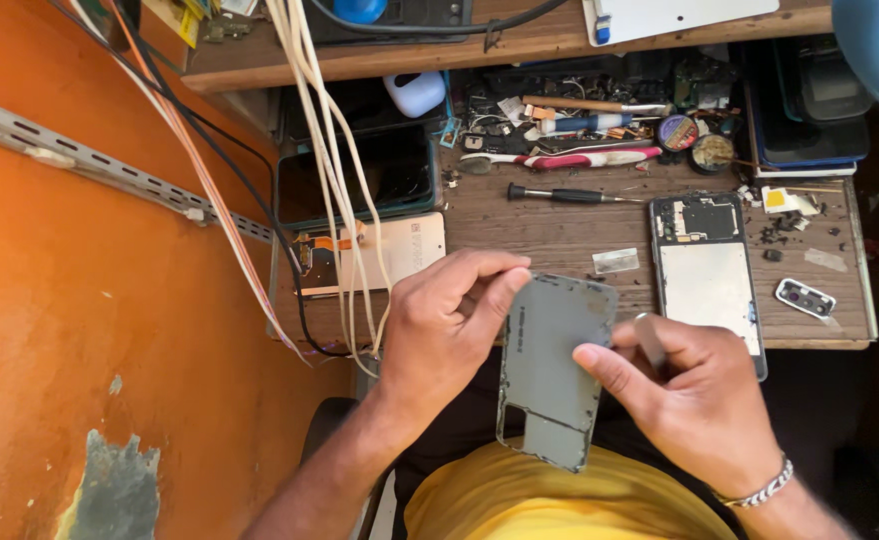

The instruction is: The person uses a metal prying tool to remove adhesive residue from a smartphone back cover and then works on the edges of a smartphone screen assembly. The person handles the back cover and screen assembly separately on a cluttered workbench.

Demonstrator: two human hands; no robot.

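step: stripping grey phone back plate [551, 368], held over my lap at surface [559, 235] edge | left hand [439, 330] grip pinching its top-left corner | right hand [694, 395] thumb on plate, grip closed on thin metal tool [649, 338] | next: likely needs careful prying

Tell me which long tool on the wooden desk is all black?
The black screwdriver, lying alone nearest the hands. The blue-handled tool and the red-and-white tool lie further back.
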